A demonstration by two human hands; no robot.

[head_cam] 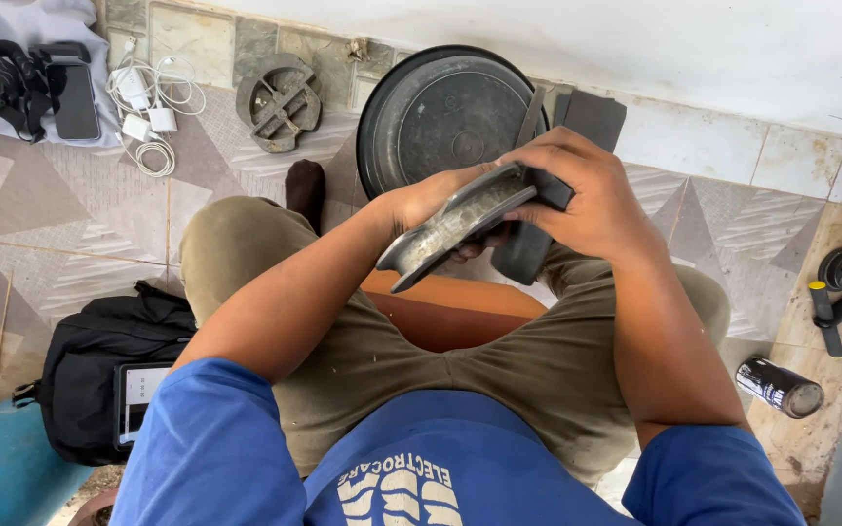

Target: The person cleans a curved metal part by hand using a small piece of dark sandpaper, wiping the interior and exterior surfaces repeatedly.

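above my lap, between the knees, i've got a curved grey metal part [455,222] in both hands. my left hand [421,209] is curled under it from behind, fingers mostly hidden. my right hand [587,195] is closed over its upper end, fingers wrapped around the edge. beyond it a round dark pan [440,107] leans against the wall. a black can [780,387] lies on the tiled floor [41,234], a black backpack [99,375] at my left.

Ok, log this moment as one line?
left hand: under grey curved part | right hand: gripping its top end | black round pan: behind, on tiles
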